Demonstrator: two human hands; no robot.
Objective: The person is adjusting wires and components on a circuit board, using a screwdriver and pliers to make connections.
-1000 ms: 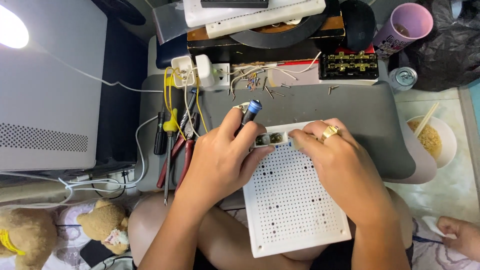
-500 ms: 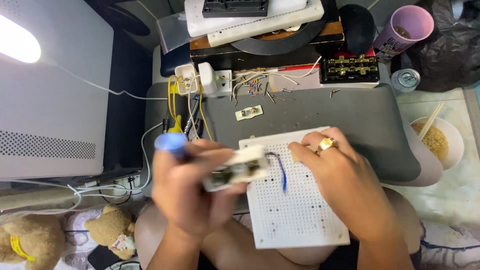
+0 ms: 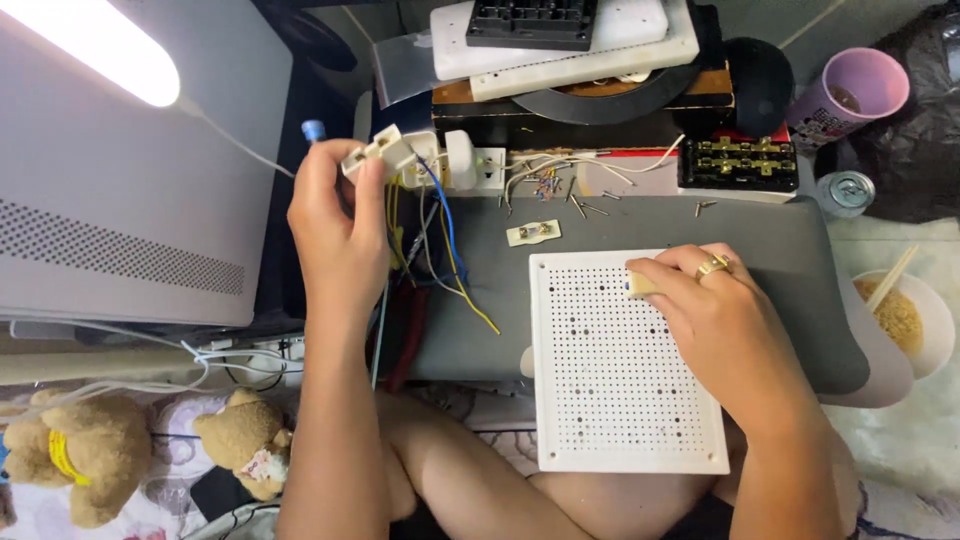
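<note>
Small white plastic connector block (image 3: 378,155) with blue and yellow wires (image 3: 448,245) trailing from it — held up at about 10 o'clock in the view, off the lap desk, pinched between the fingertips of the left hand (image 3: 335,225). A blue-tipped tool (image 3: 313,131) sticks up behind that hand at 11 o'clock from the block; the same closed grip appears to hold it.

White square perforated plastic board (image 3: 625,365) lies flat at centre-right, part on the grey lap desk (image 3: 640,215), part on the person's legs. Right hand (image 3: 725,330) rests on the board's upper right area, fingers curled, fingertips closed on a small pale piece (image 3: 640,286) against the board; gold ring on one finger.

At 12 o'clock from the board, a small cream terminal piece (image 3: 532,233) lies loose on the desk — apart from both hands. Further up, a white power strip (image 3: 465,168) and scattered small parts.

At 2 o'clock, a pink cup (image 3: 850,95) and a can (image 3: 845,190); at 3 o'clock, a bowl of noodles (image 3: 900,315). Two brown teddy bears (image 3: 70,455) at 8 o'clock.
</note>
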